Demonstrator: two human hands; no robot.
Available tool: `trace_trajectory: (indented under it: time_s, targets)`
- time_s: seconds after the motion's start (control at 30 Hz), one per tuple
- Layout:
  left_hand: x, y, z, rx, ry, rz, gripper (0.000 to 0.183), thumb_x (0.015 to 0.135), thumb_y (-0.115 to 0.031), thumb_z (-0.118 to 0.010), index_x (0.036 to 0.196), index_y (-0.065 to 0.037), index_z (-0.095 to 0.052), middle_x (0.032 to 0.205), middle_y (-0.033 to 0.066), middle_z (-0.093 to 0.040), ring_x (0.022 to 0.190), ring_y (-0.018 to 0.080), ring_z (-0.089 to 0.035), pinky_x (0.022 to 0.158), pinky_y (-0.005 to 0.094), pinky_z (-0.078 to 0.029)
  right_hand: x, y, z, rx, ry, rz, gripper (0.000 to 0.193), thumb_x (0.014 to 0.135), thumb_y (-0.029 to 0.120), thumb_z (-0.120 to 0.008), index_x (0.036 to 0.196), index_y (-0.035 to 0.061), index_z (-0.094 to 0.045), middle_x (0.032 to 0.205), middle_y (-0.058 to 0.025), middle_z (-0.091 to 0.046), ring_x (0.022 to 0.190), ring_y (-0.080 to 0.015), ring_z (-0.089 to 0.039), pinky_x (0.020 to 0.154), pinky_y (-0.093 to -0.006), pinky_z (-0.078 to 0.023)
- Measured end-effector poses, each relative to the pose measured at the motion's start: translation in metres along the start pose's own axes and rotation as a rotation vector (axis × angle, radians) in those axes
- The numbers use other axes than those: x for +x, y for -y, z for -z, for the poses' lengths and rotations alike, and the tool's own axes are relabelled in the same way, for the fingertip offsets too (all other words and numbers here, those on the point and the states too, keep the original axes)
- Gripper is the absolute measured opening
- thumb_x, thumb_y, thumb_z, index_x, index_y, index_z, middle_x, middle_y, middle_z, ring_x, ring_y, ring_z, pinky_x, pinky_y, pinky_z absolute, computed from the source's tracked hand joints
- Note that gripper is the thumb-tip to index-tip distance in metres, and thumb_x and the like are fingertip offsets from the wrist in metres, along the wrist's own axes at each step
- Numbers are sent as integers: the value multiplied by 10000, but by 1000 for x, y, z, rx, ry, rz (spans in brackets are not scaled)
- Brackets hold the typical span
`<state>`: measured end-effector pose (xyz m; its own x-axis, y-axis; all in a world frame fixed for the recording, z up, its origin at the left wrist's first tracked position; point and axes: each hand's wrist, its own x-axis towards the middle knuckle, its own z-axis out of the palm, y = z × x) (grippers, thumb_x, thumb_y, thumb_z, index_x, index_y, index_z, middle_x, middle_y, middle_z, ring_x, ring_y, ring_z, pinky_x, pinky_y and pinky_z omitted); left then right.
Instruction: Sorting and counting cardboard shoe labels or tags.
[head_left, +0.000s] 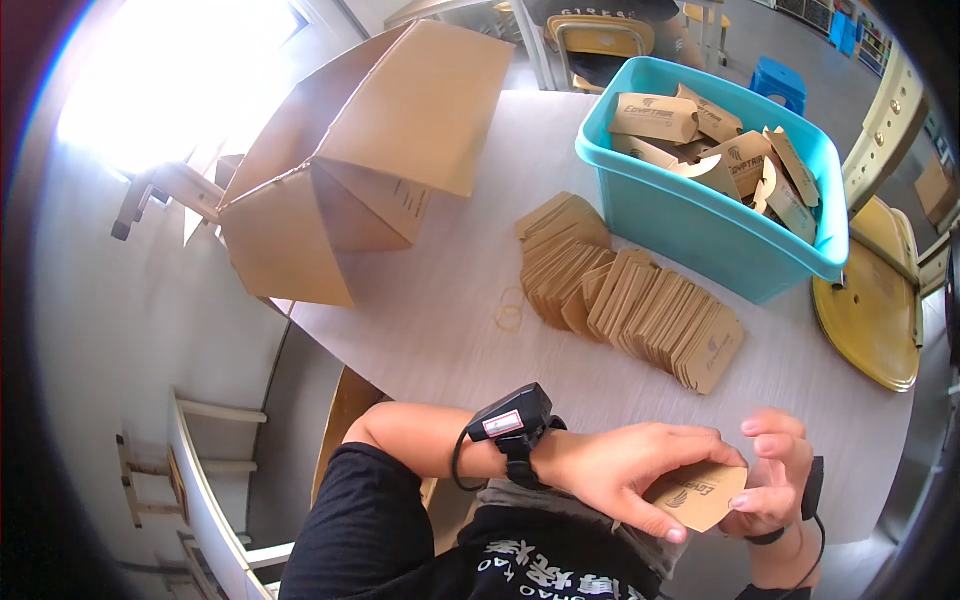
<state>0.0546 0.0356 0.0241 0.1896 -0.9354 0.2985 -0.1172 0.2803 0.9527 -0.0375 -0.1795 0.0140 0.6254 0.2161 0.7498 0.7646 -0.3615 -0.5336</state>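
A small brown cardboard pillow box (pixel 697 494) with dark print is held close in front of my body, at the table's near edge. My left hand (pixel 640 470) grips it, thumb along the near side and fingers over the far side. At the box's right end is my right hand (pixel 775 480), its fingers bent and apart, slightly blurred, with one fingertip at the box's edge. Beyond my hands lies a long fanned row of flat, unfolded box blanks (pixel 650 310). A turquoise plastic bin (pixel 690 232) behind it holds several folded boxes (pixel 655 117) of the same kind.
A large open cardboard carton (pixel 420 110) stands at the table's far left. Loose rubber bands (pixel 510 310) lie on the table (pixel 440 310) left of the blanks. A yellow-seated chair (pixel 870 290) is at the right edge; a blue stool (pixel 778 85) and a seated person (pixel 610 12) are farther back.
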Motion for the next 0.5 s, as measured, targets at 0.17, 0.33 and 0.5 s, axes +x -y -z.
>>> trace_trajectory:
  time_s: [0.17, 0.33, 0.5]
  targets:
    - [-1, 4, -1, 81, -63, -4, 785, 834, -421, -816, 1395, 20, -489, 1175, 183, -592, 1055, 372, -619, 885, 428, -511, -8, 7, 6, -253, -14, -18, 423, 779, 279, -875, 1092, 309, -593, 1378, -72, -499, 1181, -392, -561, 847, -494, -512]
    - [1, 3, 4, 100, -76, 0, 779, 834, -432, -810, 1386, 20, -497, 1177, 184, -599, 1059, 384, -624, 877, 436, -518, -4, 12, 16, -516, -2, 88, 364, 773, 311, -874, 1026, 314, -613, 1449, -13, -485, 1265, -405, -518, 896, -511, -503]
    - [1, 5, 5, 127, -53, -19, 777, 854, -458, -792, 1391, 18, -494, 1199, 190, -600, 1077, 389, -629, 876, 444, -521, 2, 6, 25, -284, 193, 61, 321, 798, 361, -853, 1032, 312, -639, 1538, 11, -437, 1347, -394, -478, 935, -561, -490]
